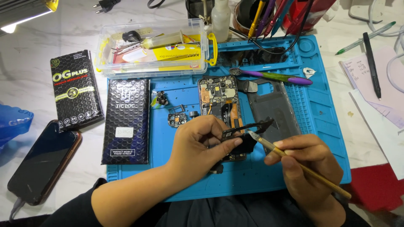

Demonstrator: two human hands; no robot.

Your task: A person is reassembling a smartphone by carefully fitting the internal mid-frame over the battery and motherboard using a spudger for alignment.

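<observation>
Currently, head view: one camera looks down on a repair bench.
Left hand: the left hand (198, 145) pinches a thin black plastic frame piece (246, 130) between thumb and fingers, holding it up above the mat.
Right hand: the right hand (309, 166) is closed around a slim brass-coloured craft knife (294, 162), gripped like a pen, the blade end pointing up and left.
Contact: the knife tip touches the frame piece's upper edge, just beside the left thumb.
Step in hand: by the look of it, scraping or prying along the frame piece with the blade tip.
What the next move calls for: judged from this pose, a steady pinch and light pressure, the blade kept off the nearby thumb.
Frame piece relative to grip: it juts right from the left fingertips, its far end free, over the opened phone (219, 101).
Opened phone: lies face down on the blue silicone mat (320, 126), circuit board exposed, partly hidden by the left hand.
Nearby: a grey back cover (273, 111) just right of the phone; small loose parts (176, 119) to its left.
</observation>
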